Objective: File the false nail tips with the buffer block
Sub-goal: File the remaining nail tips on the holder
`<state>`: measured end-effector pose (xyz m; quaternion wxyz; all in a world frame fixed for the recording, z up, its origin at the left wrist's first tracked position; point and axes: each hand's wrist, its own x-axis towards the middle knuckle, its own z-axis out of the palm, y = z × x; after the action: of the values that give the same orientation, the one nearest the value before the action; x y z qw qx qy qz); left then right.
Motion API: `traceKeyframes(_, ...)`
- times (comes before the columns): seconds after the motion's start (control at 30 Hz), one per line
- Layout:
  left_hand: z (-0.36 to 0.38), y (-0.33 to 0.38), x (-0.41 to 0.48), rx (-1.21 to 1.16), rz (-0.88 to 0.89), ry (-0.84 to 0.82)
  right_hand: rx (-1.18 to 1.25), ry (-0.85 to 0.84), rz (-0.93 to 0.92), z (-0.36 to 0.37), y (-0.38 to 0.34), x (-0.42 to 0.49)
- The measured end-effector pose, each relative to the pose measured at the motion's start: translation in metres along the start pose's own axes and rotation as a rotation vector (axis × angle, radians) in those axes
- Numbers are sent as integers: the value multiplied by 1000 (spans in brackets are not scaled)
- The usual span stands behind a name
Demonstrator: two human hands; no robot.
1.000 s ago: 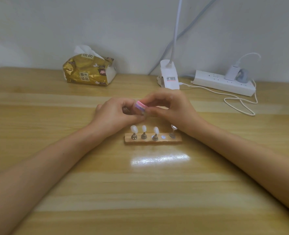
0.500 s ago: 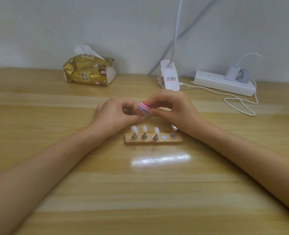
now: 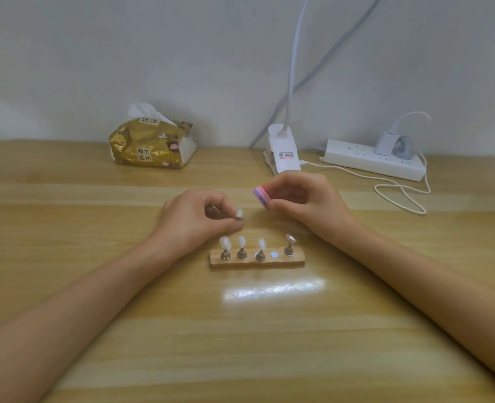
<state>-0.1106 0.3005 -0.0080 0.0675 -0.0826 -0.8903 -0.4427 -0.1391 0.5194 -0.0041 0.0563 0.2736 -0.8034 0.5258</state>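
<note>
A small wooden holder (image 3: 257, 262) lies on the table with several metal pegs; three of them carry white false nail tips (image 3: 242, 241), one peg (image 3: 290, 244) at the right is bare, and one socket shows only a round metal disc. My left hand (image 3: 195, 219) pinches a peg with a white nail tip (image 3: 239, 213) just behind the holder. My right hand (image 3: 304, 199) pinches a pink and purple buffer block (image 3: 261, 195), held a short way to the right of that tip and apart from it.
At the back of the wooden table (image 3: 240, 344) are a gold tissue pack (image 3: 150, 146), a white lamp clamp (image 3: 284, 152) with its cable, and a white power strip (image 3: 374, 159) with a plugged charger and a looped cord (image 3: 400, 196).
The two hands have drawn apart: the buffer block has lifted right and away from the nail tip, and my left hand has lowered slightly with the tip now showing.
</note>
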Motion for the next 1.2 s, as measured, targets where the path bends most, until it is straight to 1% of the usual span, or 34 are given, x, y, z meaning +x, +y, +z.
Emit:
traceKeyframes(0.13,-11,5,-3,-147,14,-77,65,4,27,-2,0,-1)
traceKeyframes(0.23,-21,20,-5,-237,66,-167,74,-9,29,-1,-1,-1)
traceKeyframes(0.33,-17,40,-15,-223,178,-285,67,-14,14,-1,-2,-1)
traceKeyframes(0.43,-3,50,-29,-157,261,-331,75,-15,19,-2,-3,-1)
traceKeyframes(0.63,10,49,-43,80,296,-168,78,-32,33,-1,-2,-2)
traceKeyframes(0.73,15,46,-43,185,258,-122,80,-30,44,-1,-3,-1)
traceKeyframes(0.83,16,43,-38,140,162,-110,76,-35,54,-1,-2,-1)
traceKeyframes(0.9,18,41,-37,149,153,-104,76,-38,53,-1,-2,-1)
traceKeyframes(1.03,23,38,-39,300,204,-80,98,-31,54,-1,-4,-1)
traceKeyframes(1.2,24,42,-38,420,310,-90,118,-30,64,-1,-4,-2)
